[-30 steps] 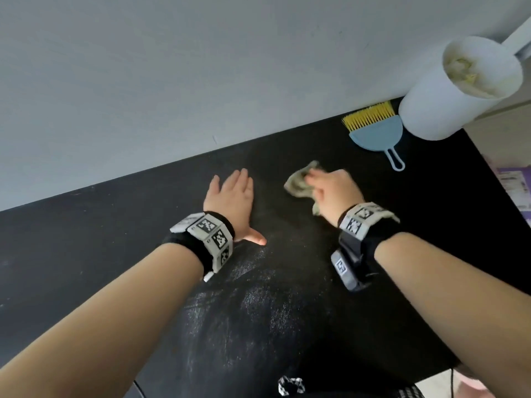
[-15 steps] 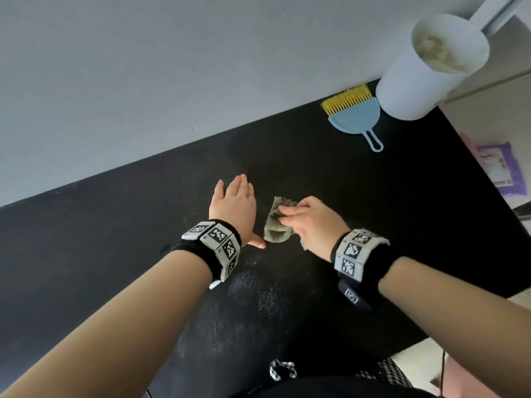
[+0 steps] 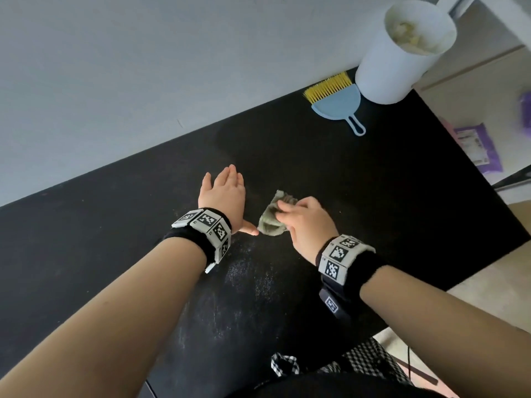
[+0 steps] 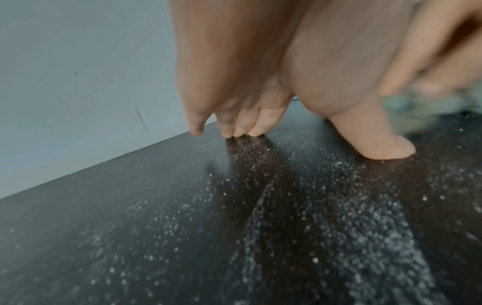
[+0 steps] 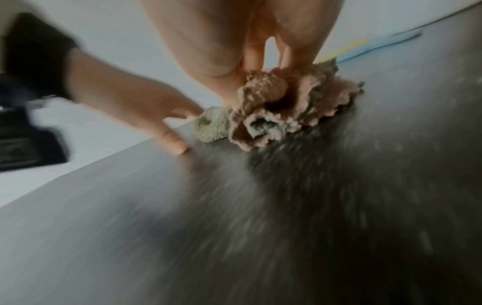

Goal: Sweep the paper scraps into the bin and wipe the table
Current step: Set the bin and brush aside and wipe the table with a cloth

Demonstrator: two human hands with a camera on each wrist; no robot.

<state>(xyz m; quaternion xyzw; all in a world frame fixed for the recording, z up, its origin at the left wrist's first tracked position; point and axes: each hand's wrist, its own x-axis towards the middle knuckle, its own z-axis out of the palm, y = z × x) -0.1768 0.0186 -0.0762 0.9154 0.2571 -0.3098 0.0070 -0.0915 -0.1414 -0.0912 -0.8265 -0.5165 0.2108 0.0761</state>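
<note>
My left hand point(image 3: 225, 193) lies flat on the black table point(image 3: 402, 202), fingers straight; in the left wrist view its fingertips point(image 4: 241, 132) and thumb touch the dusty top. Just to its right, my right hand point(image 3: 301, 221) grips a crumpled grey-green cloth point(image 3: 271, 218) and presses it onto the table. The right wrist view shows the bunched cloth point(image 5: 287, 107) under my fingers, blurred by motion. A white bin point(image 3: 399, 56) holding paper scraps stands at the table's far right corner.
A blue dustpan with a yellow-bristled brush point(image 3: 337, 106) lies beside the bin. Fine white dust point(image 3: 247, 282) covers the table in front of me. A grey wall runs along the far edge. Purple packets point(image 3: 477, 145) lie on the floor right of the table.
My right hand has dragged the cloth left and nearer, close to my left thumb. The left hand has stayed flat in place.
</note>
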